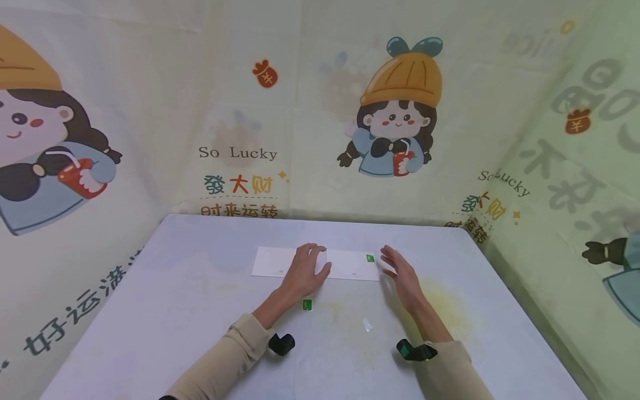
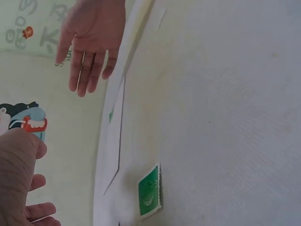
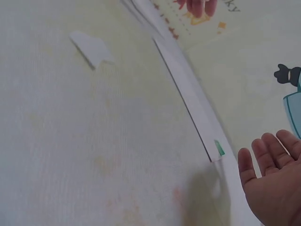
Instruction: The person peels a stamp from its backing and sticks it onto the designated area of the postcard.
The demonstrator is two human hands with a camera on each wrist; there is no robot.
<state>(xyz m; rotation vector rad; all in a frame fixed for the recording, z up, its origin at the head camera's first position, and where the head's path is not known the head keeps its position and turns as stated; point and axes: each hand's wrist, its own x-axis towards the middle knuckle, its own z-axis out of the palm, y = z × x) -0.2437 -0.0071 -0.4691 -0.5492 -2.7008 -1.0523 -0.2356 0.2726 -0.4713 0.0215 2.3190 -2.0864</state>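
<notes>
Two white envelopes lie side by side at the back of the table, the left envelope [image 1: 267, 261] partly covered by my left hand [image 1: 304, 273]. That hand hovers over where they meet, fingers loosely bent, with nothing seen in its grasp. On the upper right corner of the right envelope [image 1: 350, 265] is a green stamp [image 1: 370, 258]. A second green stamp [image 2: 150, 192], with a perforated white edge, lies on the table below my left hand. My right hand [image 1: 404, 278] is raised just right of the right envelope, palm inward, its fingers extended and holding nothing.
A small torn scrap of white paper [image 1: 367, 325] lies on the white table [image 1: 200, 328] between the forearms. Printed cloth [image 1: 310, 111] hangs behind the table and along its sides. Each wrist wears a small black camera.
</notes>
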